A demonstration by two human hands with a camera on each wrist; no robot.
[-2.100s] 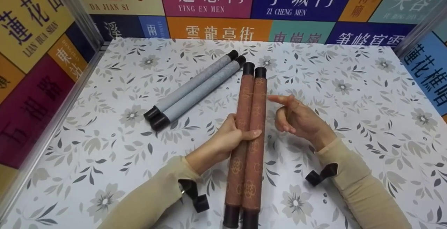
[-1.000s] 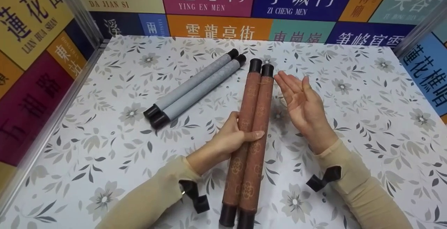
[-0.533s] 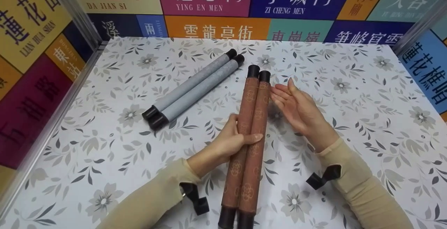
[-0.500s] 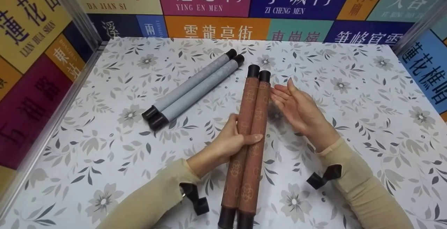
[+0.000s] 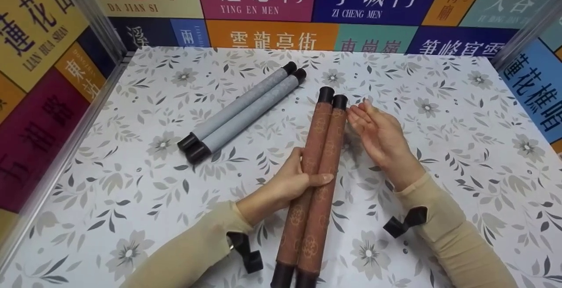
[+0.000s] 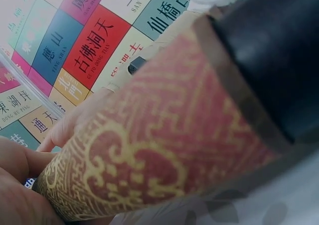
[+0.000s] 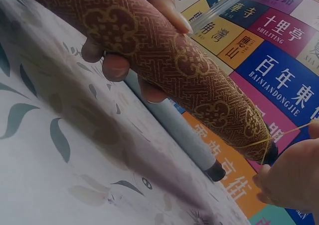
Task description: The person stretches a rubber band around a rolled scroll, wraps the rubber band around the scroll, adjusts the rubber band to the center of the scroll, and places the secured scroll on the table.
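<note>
In the head view, clamping the two brown rolls [image 5: 322, 202] side by side in the left hand [image 5: 290, 185] near the centre of the frame, with the thumb across the front; slanting down to the bottom edge. Holding the right hand [image 5: 386, 141] right of centre, beside their upper ends, with grip apart and fingers fairly straight. Away at upper left of centre, lying on the table [image 5: 149, 103], two grey rolls [image 5: 254, 109].

In the left wrist view, crossing the middle in brown patterned cloth, up to a dark cap [image 6: 269, 50] at upper right.

In the right wrist view, stretched from the far end toward the right hand at lower right — a thin yellow band [image 7: 293, 130].

Probably fitting or removing that band — cannot tell which. Next, calling for steady rolls and an even pull.
</note>
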